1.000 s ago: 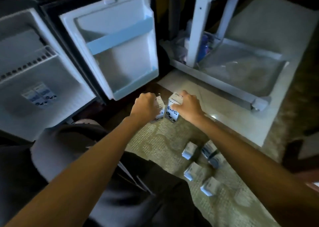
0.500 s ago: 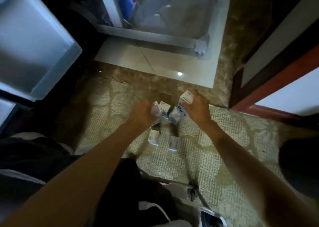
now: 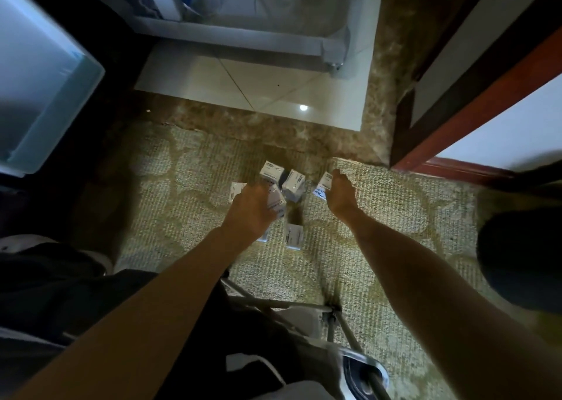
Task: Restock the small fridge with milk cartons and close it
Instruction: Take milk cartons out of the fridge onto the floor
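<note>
Several small white milk cartons lie and stand on the woven rug [image 3: 380, 217] ahead of me. My left hand [image 3: 249, 211] grips one carton [image 3: 276, 202] low over the pile. My right hand [image 3: 340, 195] holds another carton [image 3: 323, 185] just to the right. Between the hands stand two cartons [image 3: 271, 170] [image 3: 293, 183]; a further carton [image 3: 294, 237] lies nearer to me, and one [image 3: 237, 190] shows left of my left hand. The fridge's open door [image 3: 45, 95] shows at the left edge; the fridge's inside is out of view.
A white metal rack base [image 3: 243, 34] stands on pale floor tiles [image 3: 249, 86] ahead. A red-brown door frame [image 3: 474, 119] runs along the right. A stool's metal legs [image 3: 334, 317] and my dark clothing fill the bottom. A dark round object [image 3: 523, 259] sits at right.
The view swung from the open fridge down and right to the rug. Both hands, each still holding a carton, came down to the loose cartons there.
</note>
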A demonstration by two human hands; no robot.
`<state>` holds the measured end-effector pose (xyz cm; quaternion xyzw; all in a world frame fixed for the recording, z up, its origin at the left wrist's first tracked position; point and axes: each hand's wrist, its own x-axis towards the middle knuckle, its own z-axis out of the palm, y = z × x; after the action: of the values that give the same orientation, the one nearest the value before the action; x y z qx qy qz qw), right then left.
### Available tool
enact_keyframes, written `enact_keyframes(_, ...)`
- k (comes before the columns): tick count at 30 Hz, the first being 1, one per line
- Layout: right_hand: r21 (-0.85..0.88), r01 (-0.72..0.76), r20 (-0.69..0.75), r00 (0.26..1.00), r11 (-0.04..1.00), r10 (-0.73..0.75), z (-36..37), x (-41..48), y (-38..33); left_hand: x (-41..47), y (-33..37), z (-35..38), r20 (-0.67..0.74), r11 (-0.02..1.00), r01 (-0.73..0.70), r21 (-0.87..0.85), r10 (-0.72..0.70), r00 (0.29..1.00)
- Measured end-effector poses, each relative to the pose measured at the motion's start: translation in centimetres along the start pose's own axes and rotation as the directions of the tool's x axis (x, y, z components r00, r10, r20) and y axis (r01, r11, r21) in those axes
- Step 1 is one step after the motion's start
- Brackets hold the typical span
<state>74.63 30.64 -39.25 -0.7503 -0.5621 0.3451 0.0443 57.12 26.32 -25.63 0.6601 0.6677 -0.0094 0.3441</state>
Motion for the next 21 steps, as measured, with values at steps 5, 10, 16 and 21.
enact_keyframes(5,-0.126,0.004,0.100,0.995,0.992,0.009,-0.5,0.4,-0.6,0.1,-0.3,-0.2,-0.008,0.999,0.040,0.013,-0.040,0.999)
enact_keyframes(10,-0.350,0.169,0.039,0.985,0.921,-0.165,-2.1,-1.4,-3.3,-0.3,-0.6,-0.8,-0.045,0.997,0.071,-0.001,-0.071,0.996)
enact_keyframes(16,0.193,0.368,0.430,0.802,0.910,-0.415,-3.3,-5.2,-7.0,-0.7,0.0,-1.5,-0.061,0.999,0.032,-0.019,-0.033,0.998)
enact_keyframes(21,0.302,0.348,0.341,0.830,0.888,-0.441,-3.5,-6.4,-6.3,-0.8,0.9,-1.8,-0.077,0.999,-0.025,-0.043,0.022,0.997)
